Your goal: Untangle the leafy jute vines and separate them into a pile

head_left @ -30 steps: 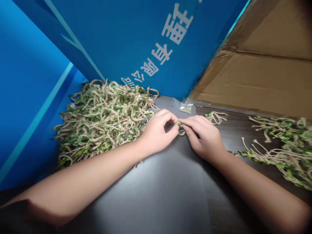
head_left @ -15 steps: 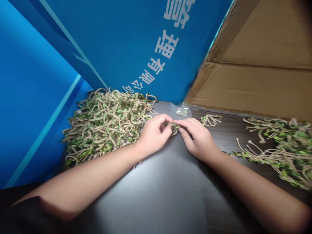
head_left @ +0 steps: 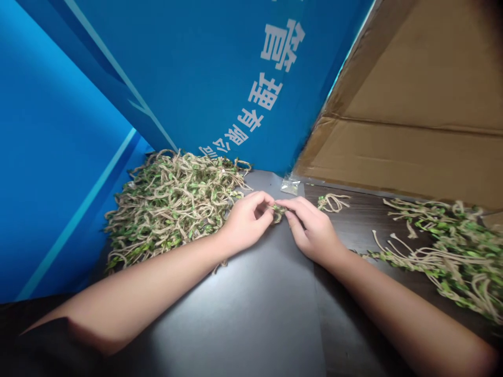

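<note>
Blue panels (head_left: 188,78) at the back, printed with white characters (head_left: 265,91) along a slant, and beside them, toward the right, brown cardboard (head_left: 420,104) with a crease across it. Below, a smooth grey mat (head_left: 251,303) on a dark wood-grain tabletop (head_left: 353,225). Above the mat's middle, between both hands, a small leafy cord piece (head_left: 278,210) of tan twine and green leaves. Pinched at its left side by the thumb and forefinger of the left hand (head_left: 249,220), curled round into a ring shape. Touched from the other side by the right hand (head_left: 312,225), forefinger stretched over toward the left fingertips, thumb lower and a little apart; cannot tell whether closed on the piece or only steadying it. Just beyond the hands, a small clear packet (head_left: 290,186) near the foot of the cardboard. Heaped beside the left hand, a big tangled pile (head_left: 176,199) of similar twine and leaves, reaching back to the panels. Past the right hand, a small loose bunch (head_left: 332,202) on the wood grain, and farther right a larger spread (head_left: 463,251) of leafy strands, pale cord ends pointing toward the hands
</note>
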A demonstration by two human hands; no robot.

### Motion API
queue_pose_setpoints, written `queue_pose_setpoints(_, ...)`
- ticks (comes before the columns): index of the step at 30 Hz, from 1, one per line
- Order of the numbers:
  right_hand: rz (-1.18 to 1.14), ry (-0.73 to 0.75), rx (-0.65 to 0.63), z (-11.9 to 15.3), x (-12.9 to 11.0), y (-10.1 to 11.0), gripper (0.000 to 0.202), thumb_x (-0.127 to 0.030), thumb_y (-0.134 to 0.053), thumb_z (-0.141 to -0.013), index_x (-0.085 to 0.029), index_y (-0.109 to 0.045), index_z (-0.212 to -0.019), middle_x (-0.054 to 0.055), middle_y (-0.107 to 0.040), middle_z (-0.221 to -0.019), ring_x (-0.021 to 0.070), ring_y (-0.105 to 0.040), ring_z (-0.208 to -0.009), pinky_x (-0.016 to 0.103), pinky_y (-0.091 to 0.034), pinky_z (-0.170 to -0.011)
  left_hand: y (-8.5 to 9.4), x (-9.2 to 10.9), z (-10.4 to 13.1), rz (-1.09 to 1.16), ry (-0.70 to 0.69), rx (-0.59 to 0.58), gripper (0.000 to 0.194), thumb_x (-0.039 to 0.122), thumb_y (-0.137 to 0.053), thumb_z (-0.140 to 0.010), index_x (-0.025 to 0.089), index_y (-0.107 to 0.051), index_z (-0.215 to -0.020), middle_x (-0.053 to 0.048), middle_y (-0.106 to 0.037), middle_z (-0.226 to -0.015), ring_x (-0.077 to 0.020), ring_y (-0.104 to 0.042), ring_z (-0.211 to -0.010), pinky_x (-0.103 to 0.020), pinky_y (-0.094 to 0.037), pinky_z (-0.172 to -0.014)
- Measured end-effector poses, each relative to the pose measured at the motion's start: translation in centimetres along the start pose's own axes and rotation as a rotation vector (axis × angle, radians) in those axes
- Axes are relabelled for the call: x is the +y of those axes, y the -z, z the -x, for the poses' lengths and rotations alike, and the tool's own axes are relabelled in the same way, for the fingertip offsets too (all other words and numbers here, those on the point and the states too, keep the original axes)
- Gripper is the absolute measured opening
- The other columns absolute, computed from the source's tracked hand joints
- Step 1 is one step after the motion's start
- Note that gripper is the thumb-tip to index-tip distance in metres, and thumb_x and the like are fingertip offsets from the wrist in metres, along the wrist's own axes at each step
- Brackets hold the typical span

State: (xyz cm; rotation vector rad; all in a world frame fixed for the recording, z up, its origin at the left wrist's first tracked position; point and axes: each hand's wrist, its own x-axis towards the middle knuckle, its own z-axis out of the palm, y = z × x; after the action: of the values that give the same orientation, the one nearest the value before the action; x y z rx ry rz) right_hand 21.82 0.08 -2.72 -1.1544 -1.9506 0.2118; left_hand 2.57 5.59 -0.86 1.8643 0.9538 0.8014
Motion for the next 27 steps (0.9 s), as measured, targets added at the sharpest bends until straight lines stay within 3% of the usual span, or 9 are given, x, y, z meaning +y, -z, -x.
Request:
queue_pose_setpoints(5,-0.002,-0.034,0.003,-0.2,0.0,-0.1,0.029,-0.016,-0.047,-0.103,-0.023,-0.063,-0.127,0.006,-0.072,-0.108,0.0159,-0.07,-0.1,0.029,-0.059,-0.087,0.0,-0.1,0.0,0.014,0.007,0.006,0.01,0.026,-0.06,-0.094,0.017,-0.064,-0.092,0.0,-0.066,-0.084,-0.0098,-0.06,-0.074,-0.022,-0.048,-0.068)
queue_pose_setpoints(13,0.039,-0.12,0.007,-0.2,-0.3,-0.4,0.02,-0.02,-0.05,-0.103,-0.021,-0.063,-0.118,0.005,-0.076,-0.104,0.0158,-0.073,-0.089,0.027,-0.057,-0.077,0.4,0.1,0.2,0.004,-0.013,0.09,0.012,0.022,-0.059,-0.094,0.018,-0.07,-0.095,-0.002,-0.063,-0.091,-0.0106,-0.059,-0.074,-0.024,-0.047,-0.067)
queue_pose_setpoints(21,0.071,-0.128,-0.028,0.6,-1.0,-0.4,0.011,-0.026,-0.055,-0.102,-0.021,-0.065,-0.104,0.003,-0.072,-0.092,0.0136,-0.068,-0.081,0.025,-0.049,-0.07,0.8,0.4,0.6,-0.086,-0.216,0.214,0.014,0.014,-0.059,-0.095,0.019,-0.072,-0.094,-0.004,-0.068,-0.098,-0.0156,-0.064,-0.099,-0.03,-0.051,-0.093)
queue_pose_setpoints(27,0.101,-0.116,-0.033,0.8,-1.0,-0.2,0.012,-0.025,-0.055,-0.102,-0.02,-0.066,-0.1,0.002,-0.069,-0.086,0.0126,-0.065,-0.076,0.025,-0.046,-0.068,0.6,0.1,0.6,-0.106,-0.25,0.196,0.026,0.002,-0.05,-0.089,0.019,-0.07,-0.092,-0.004,-0.066,-0.1,-0.0163,-0.062,-0.103,-0.032,-0.05,-0.094)
